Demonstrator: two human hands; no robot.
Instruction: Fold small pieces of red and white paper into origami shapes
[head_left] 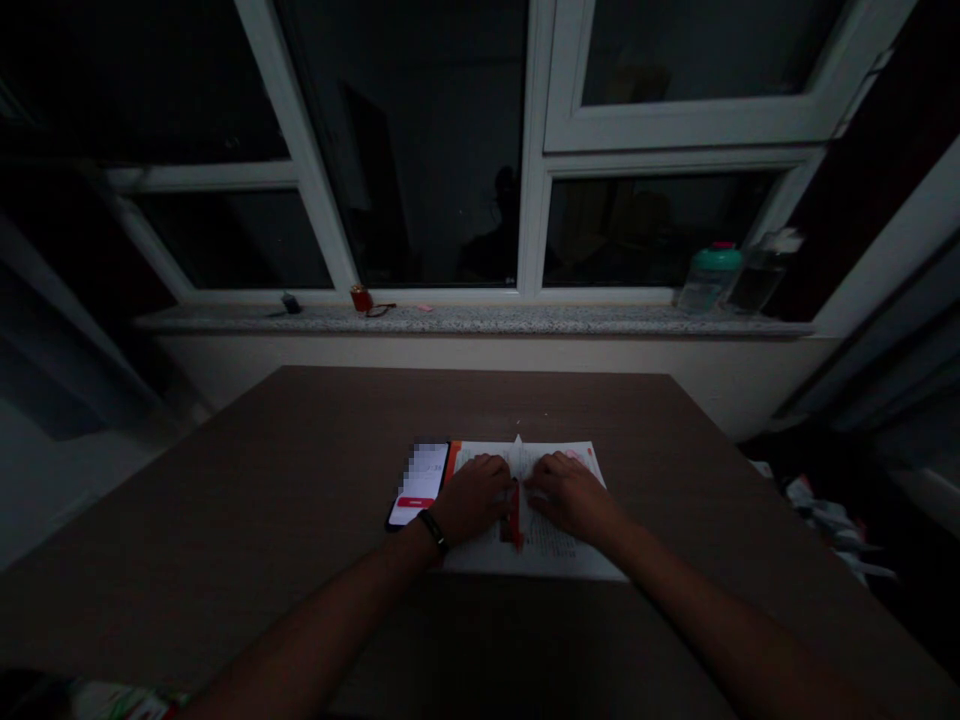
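Note:
An open book (551, 550) lies on the table, with one page (518, 455) standing upright along its middle. My left hand (476, 495), with a dark band on the wrist, rests over the left side. Its fingers are bent and closed against the raised page near a red patch (515, 520). From the other side, my right hand (570, 492) curls over the right side, its fingertips closed at the same page. Dim light partly hides the fingertips. Just left of the book lies a phone (424, 480) with a lit screen, partly behind my left hand.
The brown table (300, 480) stands below a window with a stone sill (480, 320). On the sill are a small red jar (361, 298), a dark little bottle (290, 302), a teal-lidded bottle (711, 278) and a clear bottle (761, 275). White bags (825, 520) lie beyond the right edge.

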